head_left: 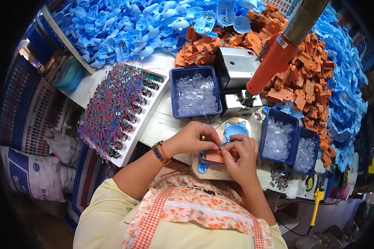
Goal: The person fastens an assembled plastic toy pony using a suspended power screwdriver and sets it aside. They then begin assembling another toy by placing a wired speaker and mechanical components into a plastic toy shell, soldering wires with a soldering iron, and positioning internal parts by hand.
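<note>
My left hand [194, 138], a patterned bracelet and a red band on its wrist, is closed in a pinch over an orange plastic part [214, 157]. My right hand [242, 157] meets it there, thumb and fingers pressed together beside the same part. Whatever lies between the fingertips is too small to make out. The orange part sits in a light blue plastic shell [202, 167], partly hidden by my hands, on a pale holding block [214, 173]. Just beyond my fingers, another light blue shell [235, 129] lies in the block's far recess.
Clear plastic pieces fill a blue bin [173, 96] beyond my hands and two bins [296, 145] at right. A white tray [147, 120] of wired parts stands left. Orange parts [305, 89] and blue shells [133, 29] are heaped behind. A red cylindrical tool [272, 62] hangs above.
</note>
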`<action>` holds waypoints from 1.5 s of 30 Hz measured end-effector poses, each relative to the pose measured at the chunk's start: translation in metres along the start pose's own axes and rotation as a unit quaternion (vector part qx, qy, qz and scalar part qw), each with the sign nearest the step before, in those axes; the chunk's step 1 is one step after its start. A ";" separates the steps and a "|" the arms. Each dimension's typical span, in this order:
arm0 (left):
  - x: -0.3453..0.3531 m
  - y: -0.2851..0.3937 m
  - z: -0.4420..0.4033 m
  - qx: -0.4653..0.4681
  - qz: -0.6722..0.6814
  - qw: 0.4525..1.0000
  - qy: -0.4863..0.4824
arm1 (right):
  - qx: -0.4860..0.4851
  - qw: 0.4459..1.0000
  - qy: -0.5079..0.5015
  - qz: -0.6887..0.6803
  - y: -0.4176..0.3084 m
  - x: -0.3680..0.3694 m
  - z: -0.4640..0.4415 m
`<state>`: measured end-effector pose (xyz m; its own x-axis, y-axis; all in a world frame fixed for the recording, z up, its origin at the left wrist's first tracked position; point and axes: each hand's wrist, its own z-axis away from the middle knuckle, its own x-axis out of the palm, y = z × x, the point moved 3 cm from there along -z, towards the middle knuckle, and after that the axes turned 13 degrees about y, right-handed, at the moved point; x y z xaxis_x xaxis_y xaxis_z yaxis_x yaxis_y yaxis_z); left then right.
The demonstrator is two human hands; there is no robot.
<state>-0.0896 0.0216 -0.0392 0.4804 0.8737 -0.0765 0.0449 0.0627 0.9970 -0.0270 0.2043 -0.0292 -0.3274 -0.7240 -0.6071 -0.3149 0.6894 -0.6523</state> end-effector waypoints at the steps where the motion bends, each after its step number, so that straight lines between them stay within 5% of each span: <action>1: 0.000 0.003 0.001 -0.003 -0.013 1.000 -0.003 | 0.011 1.000 -0.008 -0.006 0.000 0.000 0.000; 7: 0.003 0.013 0.003 0.081 -0.106 0.991 0.015 | 0.036 0.999 -0.032 -0.024 0.003 0.001 0.000; 10: 0.004 0.000 0.004 -0.012 0.002 1.000 0.023 | 0.037 0.999 -0.033 -0.020 0.003 0.002 0.000; 25: 0.000 0.006 -0.004 -0.046 -0.028 0.998 -0.037 | 0.046 0.998 -0.030 -0.029 0.005 0.003 0.000; 30: 0.010 0.018 0.005 0.151 -0.213 0.964 0.042 | 0.048 0.997 -0.034 -0.042 0.006 0.001 0.000; 35: 0.023 0.031 0.021 0.329 -0.347 0.870 0.119 | 0.039 0.997 -0.010 -0.060 0.007 0.000 0.005; 38: 0.035 0.032 0.030 0.379 -0.421 0.813 0.135 | 0.010 0.997 -0.003 -0.082 0.006 -0.006 0.008; 45: 0.042 0.034 0.048 0.343 -0.379 0.851 0.116 | -0.127 0.990 0.059 0.034 0.009 -0.027 0.050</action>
<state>-0.0254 0.0374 -0.0087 -0.0969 0.7839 -0.6133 0.8051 0.4240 0.4147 0.0238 0.2290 -0.0409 -0.4520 -0.6781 -0.5795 -0.4973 0.7309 -0.4674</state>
